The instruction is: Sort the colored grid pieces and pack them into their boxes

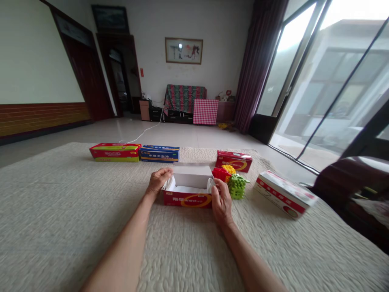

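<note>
In front of me a red cardboard box stands with its lid raised at the back. Its white inside shows, with what looks like pale plastic or paper at both ends. My left hand is closed at the box's left end, fingers pinching near the side flap. My right hand grips the right end, thumb toward the near side. Just beyond the right hand lie plastic toy blocks: a red one, a yellow one and a green one.
A red-and-green box and a blue box stand at the back left of the quilted cover. A second red box is behind the blocks. To the right rests a white-and-red box, near a dark chair.
</note>
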Demonstrator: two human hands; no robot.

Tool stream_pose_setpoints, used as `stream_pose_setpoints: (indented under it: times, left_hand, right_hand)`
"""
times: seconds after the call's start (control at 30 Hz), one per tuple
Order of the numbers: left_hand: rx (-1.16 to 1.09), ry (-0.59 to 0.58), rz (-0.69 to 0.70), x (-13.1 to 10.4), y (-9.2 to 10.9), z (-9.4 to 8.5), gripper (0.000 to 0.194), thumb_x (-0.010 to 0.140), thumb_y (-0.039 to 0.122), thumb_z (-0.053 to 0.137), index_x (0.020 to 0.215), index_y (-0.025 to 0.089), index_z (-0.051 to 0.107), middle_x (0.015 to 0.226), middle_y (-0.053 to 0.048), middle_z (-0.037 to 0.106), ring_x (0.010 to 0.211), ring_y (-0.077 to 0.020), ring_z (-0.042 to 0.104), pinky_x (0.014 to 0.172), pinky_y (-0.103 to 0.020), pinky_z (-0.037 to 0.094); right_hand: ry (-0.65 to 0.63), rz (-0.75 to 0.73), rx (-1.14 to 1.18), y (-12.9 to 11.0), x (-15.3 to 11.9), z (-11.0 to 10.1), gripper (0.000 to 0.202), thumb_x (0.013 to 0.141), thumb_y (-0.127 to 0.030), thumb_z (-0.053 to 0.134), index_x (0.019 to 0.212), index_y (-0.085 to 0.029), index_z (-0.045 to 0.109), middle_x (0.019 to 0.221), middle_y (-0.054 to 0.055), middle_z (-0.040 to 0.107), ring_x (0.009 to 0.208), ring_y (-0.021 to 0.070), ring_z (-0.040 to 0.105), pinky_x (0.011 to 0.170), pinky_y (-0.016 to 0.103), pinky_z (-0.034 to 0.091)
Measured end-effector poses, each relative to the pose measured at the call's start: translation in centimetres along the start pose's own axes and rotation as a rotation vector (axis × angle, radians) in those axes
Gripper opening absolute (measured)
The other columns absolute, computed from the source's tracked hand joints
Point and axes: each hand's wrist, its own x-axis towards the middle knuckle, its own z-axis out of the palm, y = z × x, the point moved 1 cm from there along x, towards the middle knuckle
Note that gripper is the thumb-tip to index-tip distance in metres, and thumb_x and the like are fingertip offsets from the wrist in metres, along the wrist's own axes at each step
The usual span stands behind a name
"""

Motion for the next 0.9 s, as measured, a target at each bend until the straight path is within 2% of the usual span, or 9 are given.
stream_pose_setpoints:
  times: [0.1, 0.2, 0.4, 0.57, 0.7, 0.9]
  left_hand:
    - [0.081, -0.100, -0.018, 0.1, 0.8, -0.1, 0.042, 0.058, 0.034, 0.077, 0.094, 0.013, 0.071, 0.061, 0.000, 0.063, 0.054, -0.0114, 0.054, 0.050, -0.021, 0.039]
    - [0.161, -0.136, -0.028, 0.1, 1.4, -0.1, 0.045, 0.055, 0.027, 0.076, 0.097, 0.012, 0.069, 0.059, 0.001, 0.061, 0.052, -0.0115, 0.053, 0.049, -0.021, 0.038]
    - [0.146, -0.142, -0.024, 0.1, 1.0, -0.2, 0.043, 0.058, 0.025, 0.067, 0.100, 0.013, 0.068, 0.062, 0.003, 0.060, 0.048, -0.0091, 0.050, 0.045, -0.020, 0.035]
    - [0.048, -0.150, -0.043, 0.0, 0.3, -0.4, 0.043, 0.059, 0.027, 0.069, 0.101, 0.015, 0.067, 0.059, 0.004, 0.059, 0.047, -0.0102, 0.051, 0.045, -0.021, 0.036]
    - [-0.007, -0.145, -0.060, -0.2, 0.3, -0.2, 0.040, 0.058, 0.027, 0.070, 0.096, 0.016, 0.067, 0.060, 0.004, 0.060, 0.047, -0.0103, 0.051, 0.045, -0.021, 0.036]
    - [-0.016, -0.107, -0.070, -0.4, 0.4, -0.1, 0.038, 0.057, 0.027, 0.071, 0.092, 0.015, 0.066, 0.059, 0.003, 0.060, 0.046, -0.0095, 0.050, 0.045, -0.020, 0.034]
  right_hand:
    - [-0.051, -0.058, -0.019, -0.1, 0.0, -0.1, 0.030, 0.091, -0.033, 0.045, 0.116, -0.021, 0.054, 0.120, 0.010, 0.052, 0.112, 0.0225, 0.050, 0.097, 0.043, 0.042]
    - [-0.068, -0.090, -0.055, -0.3, 0.0, -0.1, 0.031, 0.090, -0.032, 0.046, 0.118, -0.022, 0.054, 0.127, 0.011, 0.048, 0.120, 0.0235, 0.045, 0.101, 0.046, 0.038]
    - [-0.030, -0.132, -0.141, -1.0, 0.3, -0.1, 0.031, 0.089, -0.031, 0.048, 0.118, -0.023, 0.054, 0.128, 0.011, 0.046, 0.120, 0.0242, 0.045, 0.101, 0.047, 0.039]
    - [-0.099, -0.192, -0.219, -1.7, 0.6, -0.6, 0.028, 0.088, -0.028, 0.050, 0.114, -0.024, 0.058, 0.131, 0.010, 0.045, 0.118, 0.0242, 0.050, 0.100, 0.044, 0.042]
    - [-0.138, -0.182, -0.241, -1.8, 0.7, -0.9, 0.021, 0.088, -0.028, 0.049, 0.105, -0.022, 0.062, 0.130, 0.011, 0.047, 0.105, 0.0221, 0.058, 0.093, 0.041, 0.046]
    - [-0.144, -0.163, -0.240, -1.9, 0.7, -1.0, 0.015, 0.089, -0.026, 0.047, 0.088, -0.021, 0.061, 0.121, 0.010, 0.053, 0.113, 0.0221, 0.053, 0.095, 0.038, 0.044]
